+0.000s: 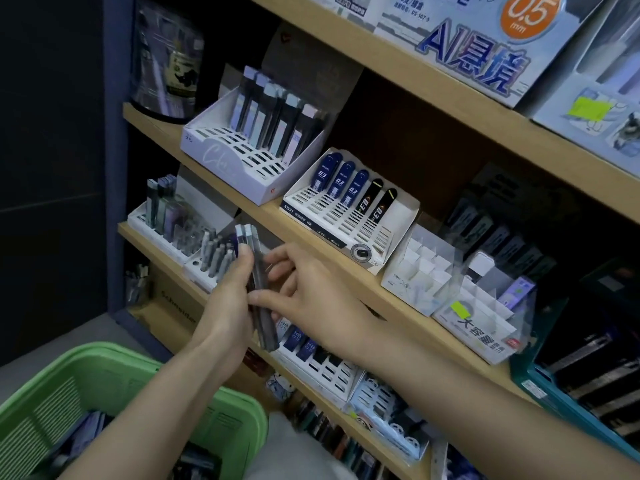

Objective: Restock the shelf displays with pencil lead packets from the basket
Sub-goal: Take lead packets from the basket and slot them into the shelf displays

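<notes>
Restocking, you grip a bundle of pencil lead packets [259,282] in your left hand [228,299] before the shelf's [273,216] front edge, right hand's [311,292] fingers [261,301] pinching one, which next needs an empty display slot [242,152].

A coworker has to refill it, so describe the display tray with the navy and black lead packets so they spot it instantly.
Find the wooden shelf just below the big box marked 0.5 mm. On it, right of a taller white tray of pastel packets, sits a low white slotted tray. Unlike its neighbours, it holds three navy packets beside two black ones.
</notes>
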